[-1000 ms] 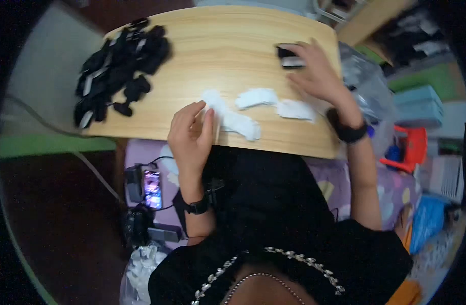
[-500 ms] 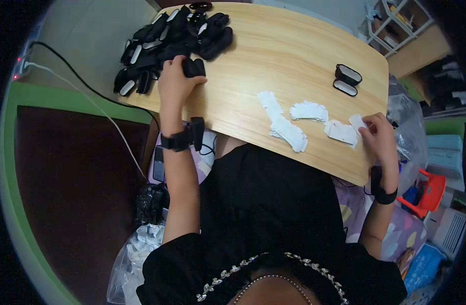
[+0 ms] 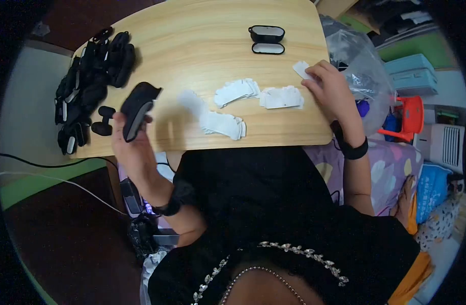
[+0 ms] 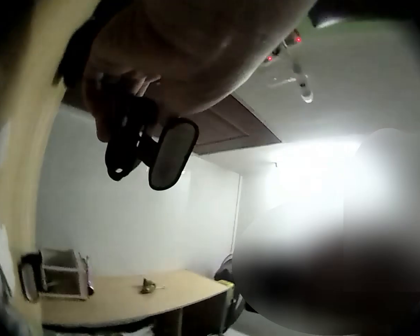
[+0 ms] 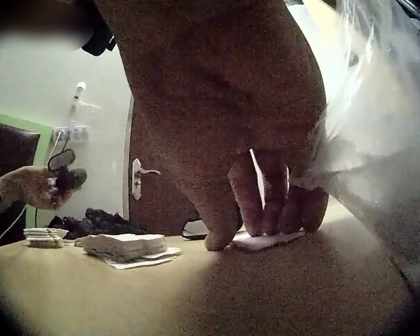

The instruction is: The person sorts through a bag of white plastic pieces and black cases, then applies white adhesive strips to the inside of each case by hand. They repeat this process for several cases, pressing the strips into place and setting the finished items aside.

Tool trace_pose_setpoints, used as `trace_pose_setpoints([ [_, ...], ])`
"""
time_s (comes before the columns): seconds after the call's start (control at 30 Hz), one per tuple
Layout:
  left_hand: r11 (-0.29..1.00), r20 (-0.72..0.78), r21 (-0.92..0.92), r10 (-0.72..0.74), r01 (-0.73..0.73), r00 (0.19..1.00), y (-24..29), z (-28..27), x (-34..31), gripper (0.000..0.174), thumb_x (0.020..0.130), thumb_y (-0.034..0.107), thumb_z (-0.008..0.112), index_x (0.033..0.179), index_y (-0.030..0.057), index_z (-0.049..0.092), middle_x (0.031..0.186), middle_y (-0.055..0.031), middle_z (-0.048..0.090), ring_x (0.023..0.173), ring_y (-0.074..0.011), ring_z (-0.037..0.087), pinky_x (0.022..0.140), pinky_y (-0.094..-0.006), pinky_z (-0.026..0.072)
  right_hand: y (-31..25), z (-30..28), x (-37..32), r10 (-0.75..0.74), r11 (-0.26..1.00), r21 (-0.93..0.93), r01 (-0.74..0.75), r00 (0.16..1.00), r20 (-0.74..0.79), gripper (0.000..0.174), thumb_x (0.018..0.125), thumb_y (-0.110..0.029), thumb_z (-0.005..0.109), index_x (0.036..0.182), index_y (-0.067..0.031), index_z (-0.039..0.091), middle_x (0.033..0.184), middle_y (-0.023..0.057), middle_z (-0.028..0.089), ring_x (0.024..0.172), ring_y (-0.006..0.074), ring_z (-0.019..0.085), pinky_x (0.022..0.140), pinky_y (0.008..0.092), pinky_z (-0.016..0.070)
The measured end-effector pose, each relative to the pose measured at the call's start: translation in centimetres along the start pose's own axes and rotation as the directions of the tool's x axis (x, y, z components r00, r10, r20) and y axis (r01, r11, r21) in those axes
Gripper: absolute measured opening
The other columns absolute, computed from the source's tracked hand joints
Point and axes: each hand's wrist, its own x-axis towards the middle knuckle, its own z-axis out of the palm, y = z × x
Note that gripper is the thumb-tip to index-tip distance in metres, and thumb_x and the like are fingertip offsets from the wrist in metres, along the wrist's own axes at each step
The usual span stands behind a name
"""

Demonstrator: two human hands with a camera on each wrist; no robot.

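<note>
One hinged black earbud case (image 3: 135, 108), as its shape suggests, is raised in the left hand (image 3: 139, 160) in the head view, tilted near the front edge of the wood counter (image 3: 207, 56), beside the heap of black cases (image 3: 80, 86). That grip is clamped on the case. The right hand (image 3: 334, 90) is at the other side, its fingertips at a loose white paper slip (image 3: 300, 69), just beyond the stack of white slips (image 3: 282, 98). Farther back, a second black case (image 3: 267, 38) rests open on the counter.

From the left wrist view, the case hangs with its oval lid (image 4: 173, 155) swung out from the body. I'd hold it by the body, to my mind, and leave the hinge unstrained — a floppy lid could easily catch a sleeve or a neighbour.

From the right wrist view, the slip lies flat on the counter under the fingertips; I cannot tell whether that grip pinches it or merely presses down. Thin paper probably handles best with light pressure and one edge left free — pushing hard could crease it. I'd keep the palm clear of the clear plastic bag (image 5: 378, 140) close alongside.
</note>
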Motion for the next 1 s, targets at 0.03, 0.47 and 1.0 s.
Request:
trace_pose_setpoints([
  [0.03,0.993,0.063,-0.089,-0.077,0.082,0.995,-0.5,0.2,-0.6,0.038,0.093,0.022,0.057,0.12,-0.004,0.052,0.118,-0.0189,0.058,0.112,-0.0311,0.056,0.093,-0.0406,0.0457,0.1,-0.1,0.1,-0.021,0.999,-0.026,0.021,1.0,0.003,0.019,0.079,-0.013,0.065,0.092,0.0012,0.064,0.089,0.0154,0.059,0.084,0.0333,0.059,0.073,0.0383,0.0484],
  [0.47,0.04,0.758,-0.596,-0.299,0.802,0.579,-5.0,9.5,-7.7,0.063,0.095,0.035,0.049,0.136,-0.0075,0.029,0.112,-0.013,0.055,0.099,-0.0217,0.052,0.082,-0.033,0.0444,-1.0,-0.9,0.3,0.227,0.972,0.059,-0.227,0.974,-0.005,0.017,0.077,-0.017,0.068,0.083,-0.0014,0.07,0.079,0.0154,0.067,0.07,0.027,0.066,0.065,0.0325,0.0514],
  [1.0,0.415,0.681,-0.477,-0.382,0.775,0.624,-6.8,19.0,-5.5,0.042,0.096,0.03,0.027,0.11,0.0005,0.052,0.103,-0.0186,0.063,0.077,-0.0276,0.063,0.059,-0.0331,0.0451,-0.1,-1.8,0.7,0.39,0.898,0.15,-0.413,0.907,0.158,0.024,0.078,-0.021,0.071,0.088,0.0001,0.071,0.071,0.0136,0.068,0.065,0.0127,0.064,0.06,0.025,0.0482],
])
